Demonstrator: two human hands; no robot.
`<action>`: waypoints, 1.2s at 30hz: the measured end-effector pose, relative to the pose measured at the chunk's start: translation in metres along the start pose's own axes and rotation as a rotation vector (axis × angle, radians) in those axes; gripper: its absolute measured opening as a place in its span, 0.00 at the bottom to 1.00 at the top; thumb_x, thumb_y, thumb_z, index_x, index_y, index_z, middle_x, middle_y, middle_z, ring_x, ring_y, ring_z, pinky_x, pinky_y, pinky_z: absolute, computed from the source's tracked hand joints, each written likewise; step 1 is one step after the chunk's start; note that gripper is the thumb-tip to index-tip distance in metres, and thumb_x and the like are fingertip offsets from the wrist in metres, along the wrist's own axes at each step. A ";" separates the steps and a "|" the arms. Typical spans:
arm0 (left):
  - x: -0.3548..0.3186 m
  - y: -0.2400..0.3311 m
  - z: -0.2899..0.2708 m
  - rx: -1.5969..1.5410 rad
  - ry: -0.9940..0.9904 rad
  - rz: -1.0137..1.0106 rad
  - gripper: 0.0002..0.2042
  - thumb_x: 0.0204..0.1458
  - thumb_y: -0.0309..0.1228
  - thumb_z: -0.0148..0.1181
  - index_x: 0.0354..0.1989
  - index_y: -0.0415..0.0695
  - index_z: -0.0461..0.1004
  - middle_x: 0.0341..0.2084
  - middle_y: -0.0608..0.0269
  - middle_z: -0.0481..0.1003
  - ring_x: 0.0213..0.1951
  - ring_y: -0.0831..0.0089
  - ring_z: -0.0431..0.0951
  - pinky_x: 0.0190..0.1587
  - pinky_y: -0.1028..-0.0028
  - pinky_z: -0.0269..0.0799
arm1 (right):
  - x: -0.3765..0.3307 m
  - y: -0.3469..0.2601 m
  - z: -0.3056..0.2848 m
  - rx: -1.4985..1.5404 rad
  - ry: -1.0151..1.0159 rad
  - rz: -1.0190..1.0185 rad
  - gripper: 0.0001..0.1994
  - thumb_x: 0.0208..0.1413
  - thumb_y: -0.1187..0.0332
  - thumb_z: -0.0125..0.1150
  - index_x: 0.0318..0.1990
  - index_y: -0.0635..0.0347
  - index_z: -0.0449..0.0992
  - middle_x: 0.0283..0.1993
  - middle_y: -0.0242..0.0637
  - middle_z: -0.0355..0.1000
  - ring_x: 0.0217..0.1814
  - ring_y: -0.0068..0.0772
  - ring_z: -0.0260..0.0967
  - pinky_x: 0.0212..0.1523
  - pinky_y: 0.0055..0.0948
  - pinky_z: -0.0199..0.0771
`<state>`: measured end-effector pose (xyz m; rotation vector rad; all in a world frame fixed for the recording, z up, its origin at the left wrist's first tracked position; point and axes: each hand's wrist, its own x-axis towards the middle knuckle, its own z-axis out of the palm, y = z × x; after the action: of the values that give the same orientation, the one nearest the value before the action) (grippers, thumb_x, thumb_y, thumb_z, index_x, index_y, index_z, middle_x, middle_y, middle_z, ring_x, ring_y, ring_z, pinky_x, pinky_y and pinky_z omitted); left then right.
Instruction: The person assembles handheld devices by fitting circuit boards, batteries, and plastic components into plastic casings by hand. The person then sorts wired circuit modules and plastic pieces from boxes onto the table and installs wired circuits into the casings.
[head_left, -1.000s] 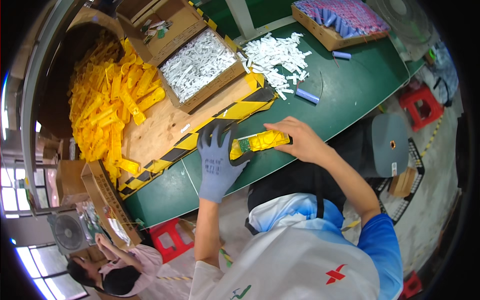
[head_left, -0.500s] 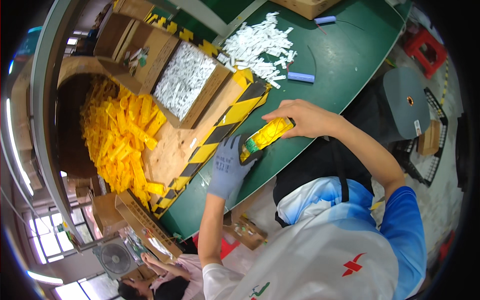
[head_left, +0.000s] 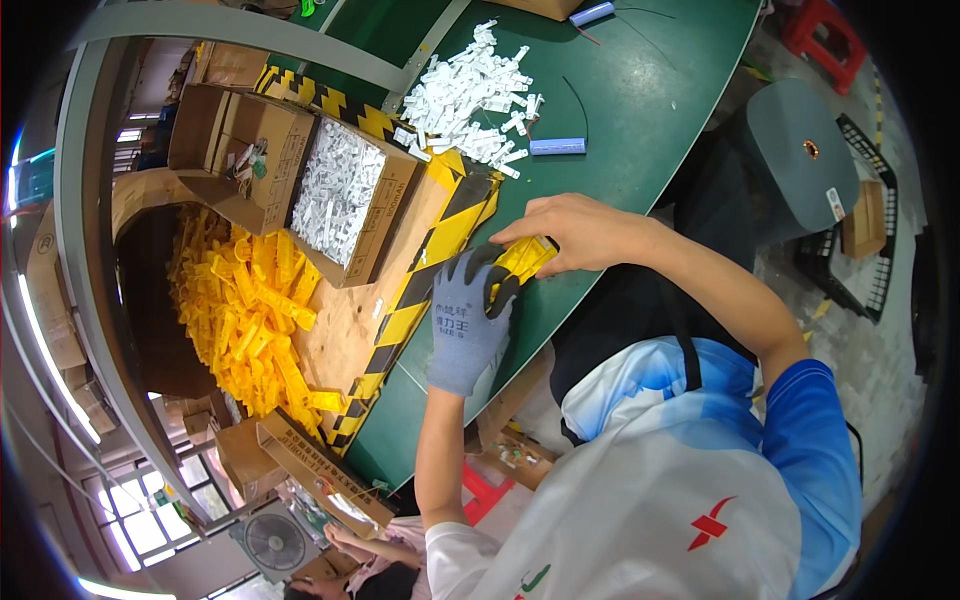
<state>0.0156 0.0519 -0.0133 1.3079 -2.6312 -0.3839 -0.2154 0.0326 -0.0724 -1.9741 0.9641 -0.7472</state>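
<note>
Grn tbl [head_left: 640, 120]; L hand [head_left: 468, 325] partly hides yel casing [head_left: 525, 259]

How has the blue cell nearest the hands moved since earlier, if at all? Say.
No: against the board's striped corner, the blue cell keeps its place.

A workshop, with green workbench [head_left: 640, 110], heaped yellow casings [head_left: 250, 310], boxed white parts [head_left: 338, 185]

The head camera looks steeply down from above the wearer's left hand [head_left: 466, 325] and right hand [head_left: 590, 234], which sit near mid-view; its wide fisheye takes in the bench [head_left: 640, 115] beyond them, the shirt [head_left: 640, 475] on their near side, and a fan [head_left: 275, 541] well off behind them to the left.
</note>
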 end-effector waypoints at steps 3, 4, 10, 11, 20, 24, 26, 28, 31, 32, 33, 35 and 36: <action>0.000 0.001 -0.005 -0.012 0.065 0.022 0.10 0.49 0.26 0.66 0.40 0.42 0.76 0.49 0.53 0.74 0.50 0.51 0.73 0.55 0.56 0.65 | -0.002 0.001 -0.002 -0.005 -0.007 0.018 0.32 0.43 0.70 0.76 0.61 0.50 0.75 0.45 0.41 0.73 0.49 0.45 0.71 0.49 0.39 0.71; -0.002 -0.001 -0.003 -0.008 0.062 0.023 0.10 0.49 0.26 0.66 0.40 0.42 0.76 0.49 0.53 0.74 0.50 0.51 0.73 0.55 0.56 0.65 | -0.002 0.000 -0.002 -0.006 -0.015 0.030 0.32 0.43 0.69 0.76 0.61 0.50 0.75 0.45 0.42 0.73 0.49 0.46 0.71 0.49 0.39 0.71; -0.012 -0.017 0.012 0.240 0.130 0.099 0.14 0.52 0.24 0.63 0.45 0.41 0.70 0.48 0.51 0.73 0.48 0.50 0.74 0.50 0.55 0.68 | 0.000 0.001 -0.004 -0.014 -0.028 0.001 0.30 0.45 0.69 0.74 0.60 0.52 0.76 0.45 0.45 0.73 0.49 0.48 0.72 0.50 0.40 0.72; -0.014 -0.020 0.012 0.241 0.142 0.107 0.13 0.52 0.24 0.63 0.45 0.41 0.70 0.48 0.51 0.73 0.48 0.49 0.74 0.50 0.55 0.69 | 0.000 0.002 -0.004 -0.020 -0.023 0.005 0.30 0.45 0.69 0.74 0.60 0.52 0.76 0.45 0.45 0.73 0.49 0.48 0.72 0.50 0.40 0.72; -0.025 -0.030 0.032 -0.096 0.317 0.008 0.11 0.50 0.23 0.65 0.40 0.41 0.72 0.44 0.47 0.75 0.44 0.47 0.75 0.48 0.56 0.71 | 0.005 -0.006 -0.002 0.001 -0.024 0.008 0.29 0.45 0.69 0.74 0.60 0.56 0.76 0.47 0.45 0.75 0.50 0.47 0.72 0.52 0.40 0.72; -0.021 -0.040 0.038 -0.055 0.336 0.041 0.10 0.50 0.21 0.62 0.40 0.39 0.71 0.42 0.45 0.74 0.42 0.45 0.75 0.47 0.55 0.72 | 0.004 -0.003 -0.011 -0.094 0.119 -0.108 0.26 0.49 0.68 0.72 0.58 0.57 0.76 0.51 0.44 0.76 0.51 0.46 0.71 0.50 0.39 0.73; -0.019 -0.038 0.038 -0.055 0.325 0.063 0.10 0.51 0.22 0.62 0.40 0.39 0.70 0.42 0.44 0.73 0.42 0.44 0.74 0.46 0.54 0.71 | 0.001 -0.005 -0.035 -0.185 0.223 -0.143 0.23 0.51 0.68 0.70 0.57 0.58 0.77 0.51 0.44 0.77 0.51 0.46 0.72 0.50 0.39 0.73; -0.020 -0.038 0.038 -0.075 0.334 0.065 0.11 0.50 0.23 0.62 0.41 0.39 0.70 0.43 0.45 0.73 0.42 0.45 0.74 0.46 0.54 0.71 | 0.003 0.000 -0.066 -0.415 0.489 0.021 0.15 0.55 0.69 0.66 0.50 0.59 0.80 0.46 0.43 0.79 0.49 0.45 0.73 0.49 0.39 0.74; -0.021 -0.040 0.045 0.062 0.321 0.100 0.15 0.51 0.30 0.64 0.45 0.38 0.72 0.45 0.48 0.73 0.41 0.51 0.74 0.46 0.56 0.70 | 0.016 0.007 -0.093 -0.482 0.522 0.090 0.10 0.55 0.70 0.64 0.43 0.61 0.82 0.42 0.41 0.79 0.46 0.45 0.74 0.48 0.39 0.74; -0.020 -0.040 0.046 0.037 0.336 0.094 0.15 0.51 0.30 0.64 0.45 0.38 0.72 0.45 0.48 0.73 0.41 0.51 0.74 0.46 0.56 0.70 | 0.023 0.011 -0.099 -0.505 0.504 0.094 0.10 0.55 0.70 0.64 0.43 0.61 0.82 0.42 0.41 0.79 0.46 0.45 0.74 0.48 0.39 0.74; -0.019 -0.040 0.047 0.044 0.318 0.072 0.15 0.51 0.31 0.64 0.45 0.38 0.72 0.45 0.48 0.73 0.41 0.51 0.75 0.46 0.56 0.70 | 0.034 0.016 -0.104 -0.556 0.445 0.099 0.09 0.55 0.70 0.65 0.42 0.61 0.82 0.41 0.41 0.79 0.45 0.45 0.74 0.47 0.40 0.74; -0.019 -0.043 0.051 0.066 0.287 0.046 0.19 0.50 0.34 0.65 0.47 0.37 0.72 0.45 0.48 0.73 0.41 0.52 0.75 0.46 0.56 0.71 | 0.055 0.022 -0.109 -0.645 0.330 0.079 0.08 0.53 0.69 0.66 0.39 0.60 0.83 0.38 0.42 0.78 0.43 0.48 0.75 0.46 0.41 0.74; -0.019 -0.044 0.053 0.035 0.309 0.023 0.19 0.50 0.34 0.65 0.47 0.37 0.72 0.45 0.48 0.73 0.41 0.52 0.75 0.46 0.56 0.71 | 0.061 0.023 -0.110 -0.670 0.293 0.074 0.08 0.53 0.69 0.66 0.39 0.60 0.83 0.38 0.42 0.78 0.43 0.48 0.75 0.46 0.41 0.74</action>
<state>0.0457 0.0499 -0.0784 1.2332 -2.4013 -0.1194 -0.2754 -0.0708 -0.0263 -2.4106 1.6145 -0.7456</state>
